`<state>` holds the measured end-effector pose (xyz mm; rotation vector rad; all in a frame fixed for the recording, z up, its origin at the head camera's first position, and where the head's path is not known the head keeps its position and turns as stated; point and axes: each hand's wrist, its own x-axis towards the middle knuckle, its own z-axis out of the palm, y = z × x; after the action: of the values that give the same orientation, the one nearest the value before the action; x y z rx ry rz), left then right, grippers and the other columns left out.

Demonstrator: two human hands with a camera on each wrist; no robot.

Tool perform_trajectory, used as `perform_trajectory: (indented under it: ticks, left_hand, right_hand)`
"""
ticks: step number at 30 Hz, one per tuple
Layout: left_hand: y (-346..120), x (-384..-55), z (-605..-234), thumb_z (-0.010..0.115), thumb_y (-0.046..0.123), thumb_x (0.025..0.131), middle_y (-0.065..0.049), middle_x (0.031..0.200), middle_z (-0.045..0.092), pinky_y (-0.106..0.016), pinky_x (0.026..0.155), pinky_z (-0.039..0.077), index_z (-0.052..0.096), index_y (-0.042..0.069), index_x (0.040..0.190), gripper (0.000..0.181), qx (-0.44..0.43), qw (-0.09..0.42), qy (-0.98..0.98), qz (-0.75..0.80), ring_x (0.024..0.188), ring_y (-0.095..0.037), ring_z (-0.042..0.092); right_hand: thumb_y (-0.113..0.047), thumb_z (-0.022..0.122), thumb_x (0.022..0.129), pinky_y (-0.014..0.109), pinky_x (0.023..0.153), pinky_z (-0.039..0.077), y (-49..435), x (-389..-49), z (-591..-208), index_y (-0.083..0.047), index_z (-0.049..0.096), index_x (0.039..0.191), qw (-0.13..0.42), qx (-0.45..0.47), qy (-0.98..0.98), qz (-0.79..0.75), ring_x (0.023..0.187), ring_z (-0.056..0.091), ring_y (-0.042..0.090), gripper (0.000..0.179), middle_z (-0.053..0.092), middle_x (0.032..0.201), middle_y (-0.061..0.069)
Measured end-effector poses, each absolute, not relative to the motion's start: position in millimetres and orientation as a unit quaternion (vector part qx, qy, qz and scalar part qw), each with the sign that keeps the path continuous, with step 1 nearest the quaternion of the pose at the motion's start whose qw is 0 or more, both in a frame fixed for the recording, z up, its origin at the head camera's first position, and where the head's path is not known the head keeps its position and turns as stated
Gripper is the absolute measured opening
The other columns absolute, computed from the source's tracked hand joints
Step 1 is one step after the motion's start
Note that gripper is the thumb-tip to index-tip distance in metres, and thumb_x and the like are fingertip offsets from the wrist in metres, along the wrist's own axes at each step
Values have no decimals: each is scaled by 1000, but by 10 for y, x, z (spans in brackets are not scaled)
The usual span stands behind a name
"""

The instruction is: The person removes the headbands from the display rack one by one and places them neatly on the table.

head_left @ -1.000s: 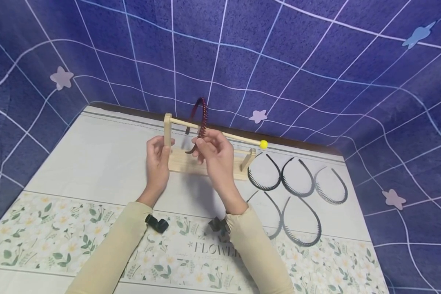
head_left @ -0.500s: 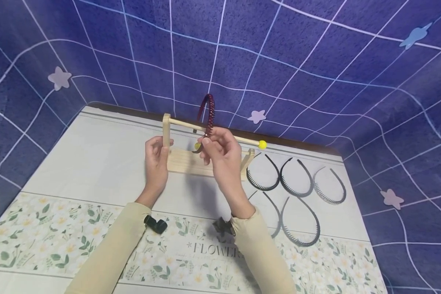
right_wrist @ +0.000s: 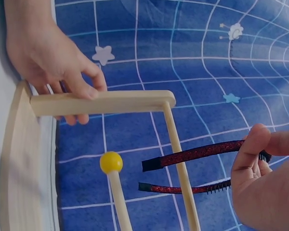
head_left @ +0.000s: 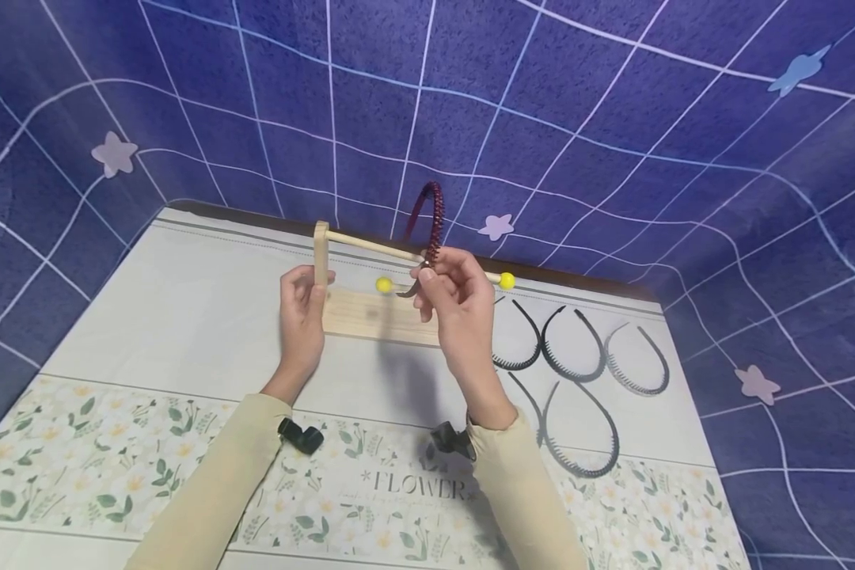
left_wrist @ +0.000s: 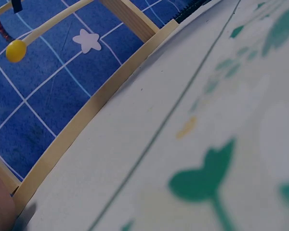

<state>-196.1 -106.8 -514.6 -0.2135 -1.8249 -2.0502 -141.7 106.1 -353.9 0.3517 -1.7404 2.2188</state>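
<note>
My left hand [head_left: 302, 323] grips the left post [head_left: 321, 252] of a wooden rack, thumb on one side and fingers on the other. My right hand [head_left: 463, 313] pinches a dark red toothed headband [head_left: 438, 218] near one end. The headband arches above the upper rod [head_left: 370, 245]; in the right wrist view its two arms [right_wrist: 197, 153] lie on either side of that rod. A yellow ball [head_left: 507, 281] caps the upper rod's right end. Another yellow ball [head_left: 384, 284] caps the lower rod's left end. My right hand hides the rack's right post in the head view.
Several dark headbands lie on the table to the right, among them a black one [head_left: 575, 378] and a grey one [head_left: 616, 439]. The rack's base [head_left: 381, 321] rests near the table's back edge. A blue grid-patterned cloth [head_left: 370, 103] rises behind the table.
My right hand has slid the red headband rightward along the upper rod, uncovering the lower rod's yellow ball. My left hand has kept its hold on the left post.
</note>
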Motion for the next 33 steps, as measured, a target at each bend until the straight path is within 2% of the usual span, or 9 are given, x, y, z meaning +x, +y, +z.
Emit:
perform_trajectory:
  ticks: [5, 8, 14, 20, 24, 27, 33]
  left_hand:
    - [-1067, -1962, -5163, 46, 23, 119, -25, 145, 62, -51, 126, 44, 42, 14, 151, 33, -74, 191, -650, -731, 143, -22, 58]
    - [-1070, -1963, -5168, 46, 23, 119, -26, 146, 60, -54, 125, 44, 42, 15, 152, 33, -74, 189, -652, -731, 143, -22, 58]
    - [-1066, -1965, -5158, 45, 22, 119, -30, 146, 58, -51, 128, 42, 43, 15, 151, 32, -73, 189, -652, -730, 144, -23, 57]
    - [-1067, -1955, -5151, 44, 22, 120, -23, 145, 61, -44, 129, 42, 41, 13, 151, 33, -69, 184, -658, -727, 145, -22, 57]
    - [-1061, -1955, -5140, 44, 21, 120, -25, 145, 60, -37, 128, 41, 41, 12, 151, 33, -69, 187, -658, -727, 144, -24, 57]
    - [-1059, -1959, -5143, 44, 20, 120, -28, 145, 60, -38, 128, 41, 41, 11, 151, 33, -70, 188, -656, -727, 144, -25, 57]
    - [-1056, -1959, -5132, 44, 21, 120, -24, 145, 61, -40, 128, 42, 42, 14, 151, 32, -71, 186, -659, -726, 145, -26, 56]
  right_hand:
    - [6, 64, 102, 18, 52, 48, 1157, -1422, -3542, 0, 67, 117, 156, 121, -608, 769, 63, 60, 8, 16, 76, 93, 0]
    - [5, 64, 102, 18, 52, 48, 1222, -1431, -3550, -5, 68, 116, 162, 119, -607, 768, 63, 60, 7, 17, 76, 94, 1]
    - [5, 64, 102, 17, 51, 48, 1335, -1436, -3552, -10, 69, 113, 170, 112, -609, 767, 62, 61, 7, 19, 76, 94, 3]
    - [7, 64, 102, 18, 49, 47, 1448, -1424, -3561, -12, 70, 111, 179, 106, -611, 764, 61, 60, 7, 21, 77, 93, 2]
    - [7, 64, 102, 18, 49, 46, 1530, -1416, -3549, -11, 70, 111, 191, 102, -613, 760, 62, 60, 8, 21, 77, 92, 3]
    - [8, 64, 102, 18, 50, 46, 1587, -1410, -3535, -10, 71, 111, 197, 99, -611, 761, 61, 60, 9, 21, 76, 91, 6]
    - [8, 64, 103, 18, 50, 46, 1688, -1402, -3515, -7, 71, 112, 206, 96, -604, 764, 61, 58, 10, 19, 75, 91, 9]
